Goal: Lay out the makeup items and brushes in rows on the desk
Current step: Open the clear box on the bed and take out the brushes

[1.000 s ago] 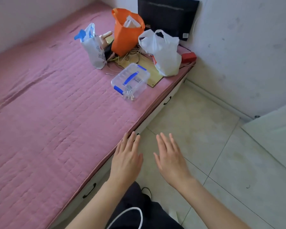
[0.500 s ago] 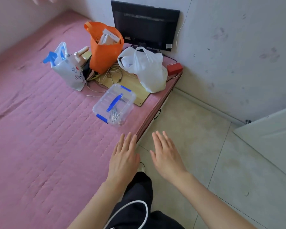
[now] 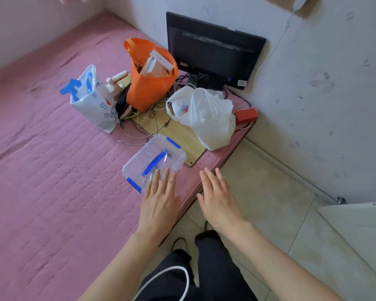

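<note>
the clear box (image 3: pixel 154 161), a lidded plastic case with a blue handle and blue latches, lies tilted on the pink bed (image 3: pixel 52 181) near its edge, one corner resting against the wooden board (image 3: pixel 182 137). it probably holds the makeup things, though only a few thin pale items show through the wall and i cannot tell what they are. no tabletop is in view.

going down in size: the bed fills the left side, a dark monitor (image 3: pixel 213 53) leans by the wall, an orange bag (image 3: pixel 149 83) stuffed with cartons stands before it, a white plastic bag (image 3: pixel 206 116) slumps at the right, and a white printed bag (image 3: pixel 93 101) stands at the left, with loose cables between them.

the left hand (image 3: pixel 159 205) hovers flat with straight fingers, its tips over the box's near end; contact cannot be told. the right hand (image 3: pixel 218 200) is flat and spread too, off the bed's edge, holding nothing.

the box looks light, stiff and smooth, likely slippery on its walls and rattly inside. the blue handle on the lid, or both short ends taken together, seems the safest place to hold, keeping it level so the latches do not pop.
</note>
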### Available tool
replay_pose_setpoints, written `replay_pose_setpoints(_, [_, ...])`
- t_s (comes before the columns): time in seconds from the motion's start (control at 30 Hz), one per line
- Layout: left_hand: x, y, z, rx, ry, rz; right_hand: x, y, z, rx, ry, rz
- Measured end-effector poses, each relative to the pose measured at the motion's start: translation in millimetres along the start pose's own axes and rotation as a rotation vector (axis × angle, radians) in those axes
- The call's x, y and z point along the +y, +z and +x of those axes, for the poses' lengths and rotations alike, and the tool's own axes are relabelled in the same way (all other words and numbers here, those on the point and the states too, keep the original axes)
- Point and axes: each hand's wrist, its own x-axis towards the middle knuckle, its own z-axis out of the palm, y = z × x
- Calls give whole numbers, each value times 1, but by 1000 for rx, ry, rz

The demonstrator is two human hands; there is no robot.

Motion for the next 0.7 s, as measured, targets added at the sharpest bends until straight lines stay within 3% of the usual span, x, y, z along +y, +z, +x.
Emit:
replay_pose_setpoints(0.33, [5,-2,69,103,-331,-89,38,-17,114,-137,-325,-156])
replay_pose_setpoints(0.7, [1,45,110,131,-681,-174,52,1,205,-266,-605,-231])
